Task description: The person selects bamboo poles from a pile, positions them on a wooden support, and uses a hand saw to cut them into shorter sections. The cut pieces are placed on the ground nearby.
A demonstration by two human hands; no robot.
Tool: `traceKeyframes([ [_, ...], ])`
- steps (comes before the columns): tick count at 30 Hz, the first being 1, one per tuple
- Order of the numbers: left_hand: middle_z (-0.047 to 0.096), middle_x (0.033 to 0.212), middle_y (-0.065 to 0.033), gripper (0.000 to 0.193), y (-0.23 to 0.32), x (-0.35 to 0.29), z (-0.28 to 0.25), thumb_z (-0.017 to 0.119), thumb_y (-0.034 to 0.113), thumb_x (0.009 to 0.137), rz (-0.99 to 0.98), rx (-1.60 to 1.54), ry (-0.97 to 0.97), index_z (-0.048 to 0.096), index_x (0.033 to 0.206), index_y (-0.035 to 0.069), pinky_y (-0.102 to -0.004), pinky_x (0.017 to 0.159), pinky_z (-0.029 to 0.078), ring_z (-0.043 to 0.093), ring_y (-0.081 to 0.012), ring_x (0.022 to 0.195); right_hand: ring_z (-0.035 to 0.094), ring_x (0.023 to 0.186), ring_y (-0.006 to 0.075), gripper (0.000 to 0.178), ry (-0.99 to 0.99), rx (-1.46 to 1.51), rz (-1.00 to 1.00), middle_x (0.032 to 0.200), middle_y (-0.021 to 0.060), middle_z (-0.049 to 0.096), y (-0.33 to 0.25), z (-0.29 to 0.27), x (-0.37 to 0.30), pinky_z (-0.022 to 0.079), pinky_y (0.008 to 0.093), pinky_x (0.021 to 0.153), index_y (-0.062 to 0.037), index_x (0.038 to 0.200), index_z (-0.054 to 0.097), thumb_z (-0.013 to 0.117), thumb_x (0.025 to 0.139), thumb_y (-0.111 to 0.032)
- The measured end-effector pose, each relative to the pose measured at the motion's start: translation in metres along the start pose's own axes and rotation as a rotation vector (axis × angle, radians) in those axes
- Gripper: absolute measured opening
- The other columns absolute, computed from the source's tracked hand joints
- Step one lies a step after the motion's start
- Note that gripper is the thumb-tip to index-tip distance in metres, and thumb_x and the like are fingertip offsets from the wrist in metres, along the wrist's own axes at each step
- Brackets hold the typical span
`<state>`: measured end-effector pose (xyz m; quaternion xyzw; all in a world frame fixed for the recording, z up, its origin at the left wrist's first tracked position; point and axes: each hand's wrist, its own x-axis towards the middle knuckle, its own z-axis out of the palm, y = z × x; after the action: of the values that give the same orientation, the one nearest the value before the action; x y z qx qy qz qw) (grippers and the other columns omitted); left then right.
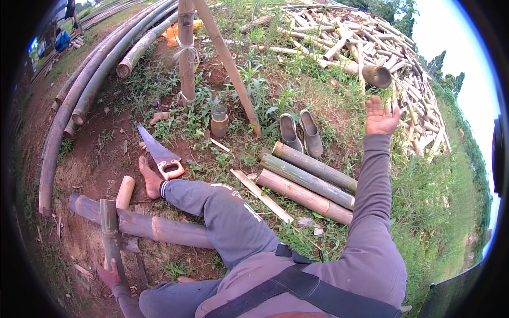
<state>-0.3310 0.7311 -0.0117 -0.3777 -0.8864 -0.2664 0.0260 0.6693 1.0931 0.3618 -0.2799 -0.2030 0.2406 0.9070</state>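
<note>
My right hand (382,117) reaches out at the upper right, palm showing and fingers spread, holding nothing. Just beyond its fingertips is a short, hollow bamboo piece (377,77), apart from the hand; whether it is in the air or on the pile I cannot tell. At the lower left, my left hand (110,276) grips the lower part of an upright bamboo length (110,228). Some of its fingers are hidden. That length stands against a thick bamboo pole (175,232) lying on the ground, which runs to my bent leg.
A handsaw (161,153) with an orange handle lies by my bare foot. Several cut bamboo lengths (313,183) lie beside a pair of shoes (300,134). A large heap of bamboo offcuts (350,40) spreads behind. Bamboo posts (186,58) stand ahead; long poles (101,69) lie left.
</note>
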Motion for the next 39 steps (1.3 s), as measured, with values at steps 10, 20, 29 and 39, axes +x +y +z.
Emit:
traceKeyframes([
  [10,0.052,0.155,-0.0173,0.129,-0.009,-0.098,-0.059,0.1,0.034,0.062,-0.384,0.421,-0.261,0.025,0.166,0.018,-0.0521,0.117,0.045,0.052,-0.0371,0.142,0.07,0.075,0.0117,0.035,-0.489,-0.961,0.355,0.103,0.009,0.075,0.118,-0.061,-0.152,0.055,0.0249,0.061,-0.0032,0.123,0.066,0.067,0.106,-0.034],
  [20,0.058,0.141,-0.0212,0.099,0.041,-0.139,-0.138,0.095,0.032,0.066,-0.331,0.396,-0.33,0.049,0.151,0.01,-0.0505,0.111,0.051,0.056,-0.0412,0.135,0.057,0.133,0.0428,0.057,-1.824,-0.615,-0.155,0.137,0.0247,0.063,0.249,0.08,-0.555,0.047,0.052,0.111,0.0019,0.141,0.057,0.077,0.098,-0.031],
  [29,0.063,0.128,-0.013,0.076,0.157,-0.235,-0.251,0.088,0.025,0.074,-0.235,0.502,-0.181,0.058,0.143,0.017,-0.0502,0.104,0.052,0.06,-0.0336,0.128,0.06,0.134,0.0353,0.08,-1.633,-0.606,0.611,0.149,0.0268,0.058,0.278,0.157,-0.657,0.052,0.0445,0.108,0.0057,0.154,0.048,0.053,0.108,-0.06],
  [39,0.066,0.127,-0.0117,0.088,0.181,-0.279,-0.313,0.094,0.026,0.066,-0.263,0.7,0.056,0.056,0.144,0.016,-0.0475,0.104,0.053,0.062,-0.034,0.123,0.037,0.152,0.0362,0.072,-1.931,-0.088,-0.712,0.153,0.0202,0.052,0.125,0.161,-0.668,0.023,0.0641,0.126,-0.0076,0.143,0.056,0.08,0.087,-0.048],
])
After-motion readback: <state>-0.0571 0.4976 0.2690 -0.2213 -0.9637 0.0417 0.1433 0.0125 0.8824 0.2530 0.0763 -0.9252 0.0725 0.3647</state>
